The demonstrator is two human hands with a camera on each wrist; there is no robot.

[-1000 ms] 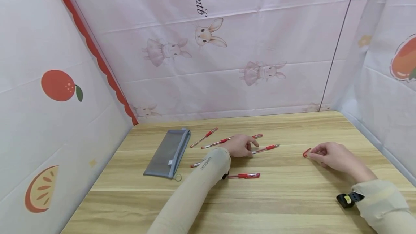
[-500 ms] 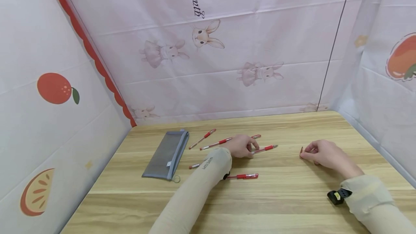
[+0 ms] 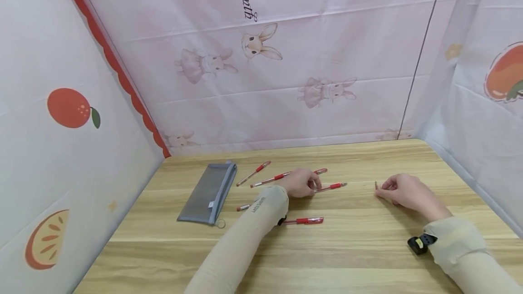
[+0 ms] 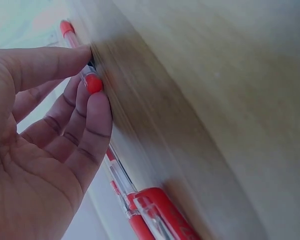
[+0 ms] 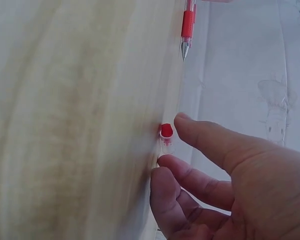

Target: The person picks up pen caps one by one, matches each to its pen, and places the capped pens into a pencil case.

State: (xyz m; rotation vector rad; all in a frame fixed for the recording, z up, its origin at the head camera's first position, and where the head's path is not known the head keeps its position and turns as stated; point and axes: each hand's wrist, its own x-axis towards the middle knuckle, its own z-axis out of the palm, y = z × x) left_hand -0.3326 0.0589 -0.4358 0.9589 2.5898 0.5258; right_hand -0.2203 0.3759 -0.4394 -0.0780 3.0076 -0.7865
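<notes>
My left hand pinches the rear end of an uncapped red gel pen, whose bare metal tip points right. In the left wrist view the pen's red end plug shows between thumb and fingers. Further right, my right hand holds a small red pen cap at its fingertips, close over the table. The cap's red end sits between thumb and index finger in the right wrist view, below the uncapped pen's tip. A gap of bare wood separates cap and tip.
Several capped red pens lie around the left arm, one behind it and one in front. A grey mesh zip pouch with a ring lies at left. Printed cloth walls border the wooden table.
My right hand has moved slightly left with the cap, which has turned from lying slanted to standing more upright. The left hand has stayed at the uncapped pen, its fingers drawn closer together.
</notes>
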